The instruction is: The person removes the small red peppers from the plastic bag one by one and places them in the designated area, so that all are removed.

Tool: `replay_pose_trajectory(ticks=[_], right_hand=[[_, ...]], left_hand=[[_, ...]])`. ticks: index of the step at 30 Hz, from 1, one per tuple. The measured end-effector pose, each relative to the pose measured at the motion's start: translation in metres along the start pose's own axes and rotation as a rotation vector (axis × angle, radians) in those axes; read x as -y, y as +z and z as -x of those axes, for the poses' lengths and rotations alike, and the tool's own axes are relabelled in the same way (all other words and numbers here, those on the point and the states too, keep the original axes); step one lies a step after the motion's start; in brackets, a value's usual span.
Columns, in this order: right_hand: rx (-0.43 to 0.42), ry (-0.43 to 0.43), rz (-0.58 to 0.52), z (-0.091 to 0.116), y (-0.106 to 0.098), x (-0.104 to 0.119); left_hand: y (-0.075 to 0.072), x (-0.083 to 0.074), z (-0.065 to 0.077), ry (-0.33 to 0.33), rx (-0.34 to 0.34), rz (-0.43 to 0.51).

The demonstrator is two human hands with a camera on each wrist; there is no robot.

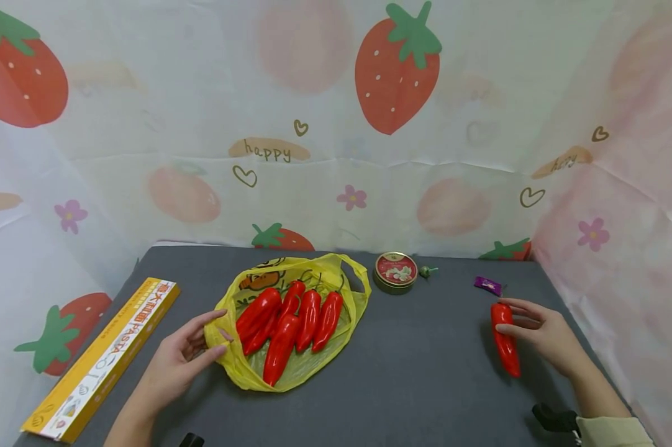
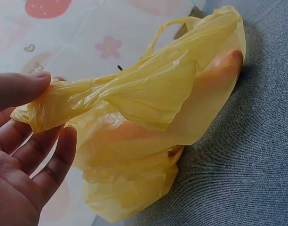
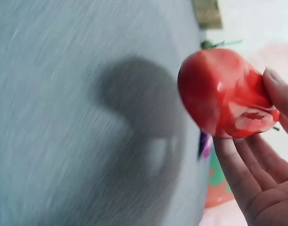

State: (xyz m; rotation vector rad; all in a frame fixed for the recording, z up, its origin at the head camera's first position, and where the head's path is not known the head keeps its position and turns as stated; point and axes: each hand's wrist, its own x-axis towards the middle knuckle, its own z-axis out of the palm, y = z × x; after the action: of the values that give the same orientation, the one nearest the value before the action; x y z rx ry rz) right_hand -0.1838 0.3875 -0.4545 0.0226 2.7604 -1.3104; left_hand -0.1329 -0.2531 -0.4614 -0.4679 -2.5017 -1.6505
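A yellow plastic bag (image 1: 310,374) lies with its mouth spread, and several red chili peppers (image 1: 282,343) with thin stems rest inside it. My left hand (image 1: 168,366) holds the bag's left edge; the left wrist view shows the gathered plastic (image 2: 54,101) pinched between thumb and fingers. Far to the right, my right hand (image 1: 545,338) grips another red chili pepper (image 1: 506,347) between thumb and fingers. In the right wrist view this glossy pepper (image 3: 214,89) is raised off the table, with its shadow on the surface.
A yellow pasta box (image 1: 104,360) lies slanted along the grey table's left side. At the back stand a round red-lidded tin (image 1: 395,272) and a small green stemmed piece (image 1: 425,271). A purple-wrapped candy (image 1: 488,285) lies just behind the right hand. Strawberry-print cloth (image 1: 325,167) hangs behind.
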Motion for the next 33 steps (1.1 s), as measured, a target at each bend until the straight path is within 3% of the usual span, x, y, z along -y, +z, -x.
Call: replay_pose_trajectory(ticks=[8, 18, 25, 33], right_hand=[[0.067, 0.022, 0.116, -0.002, -0.009, -0.026], [0.140, 0.022, 0.166, 0.000, -0.017, -0.037], [0.134, 0.012, 0.158, 0.000, -0.020, -0.036], [0.052, -0.051, 0.115, -0.001, -0.029, -0.034]], left_hand=[[0.000, -0.001, 0.000, 0.002, 0.001, 0.005], [0.000, 0.000, -0.001, -0.013, 0.012, 0.020], [0.000, 0.000, 0.000, -0.013, 0.019, 0.012], [0.000, -0.001, 0.000, -0.024, 0.023, 0.001]])
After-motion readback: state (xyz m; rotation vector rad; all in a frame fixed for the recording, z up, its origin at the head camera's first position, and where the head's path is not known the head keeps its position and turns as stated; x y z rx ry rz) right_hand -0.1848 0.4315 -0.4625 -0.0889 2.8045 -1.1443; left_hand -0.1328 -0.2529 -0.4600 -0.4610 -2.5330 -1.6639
